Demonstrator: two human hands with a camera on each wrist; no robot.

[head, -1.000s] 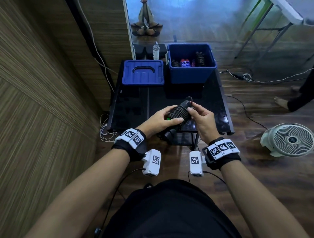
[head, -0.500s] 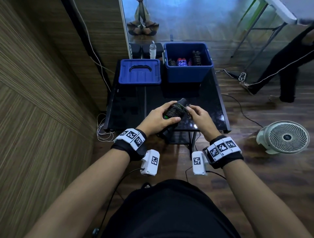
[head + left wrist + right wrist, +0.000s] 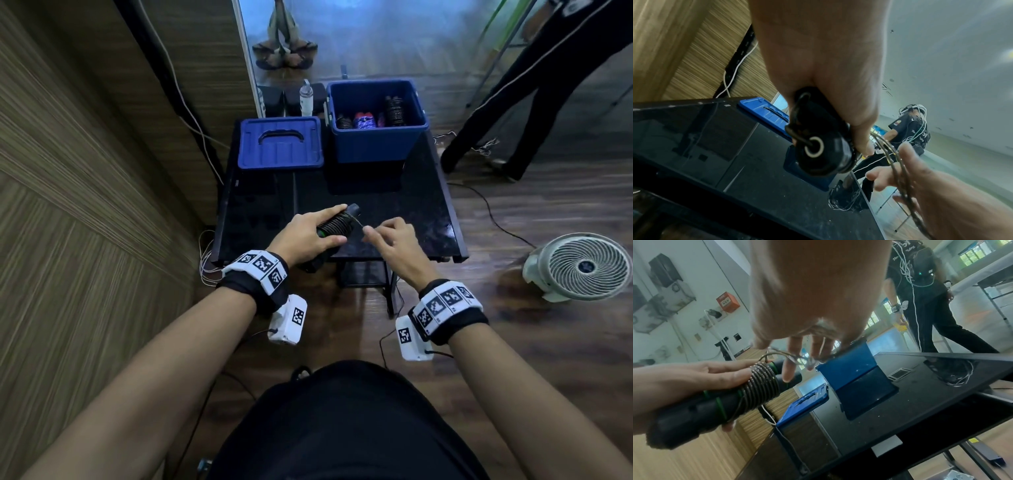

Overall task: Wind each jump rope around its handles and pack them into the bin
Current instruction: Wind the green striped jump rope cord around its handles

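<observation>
Rope packing centres on a black table (image 3: 404, 205), which carries a blue bin (image 3: 376, 144) at its far edge with a blue lid (image 3: 281, 150) lying flat just beside it, presumably set off so the bin stays open for loading. Several wound ropes (image 3: 394, 111) already stand inside the bin, so the task looks partly done. Over the near edge, the left hand (image 3: 305, 236) wraps its fingers around a pair of black handles (image 3: 694, 412) held side by side, thumb pressed on the coils so they cannot slip; this grip probably keeps both handles together as one core. The coils (image 3: 762, 381) sit tight toward the handles' far end, with green bands showing nearer the palm. The right hand (image 3: 394, 243) is just beside the handles, thumb and fingertips pinching the last thin loop of rope (image 3: 898, 168), the other fingers loosely spread. That loop runs taut from the coils to the pinch, likely to keep tension for the final turn or tuck. A floor fan (image 3: 582, 267) stands well apart to the right.
</observation>
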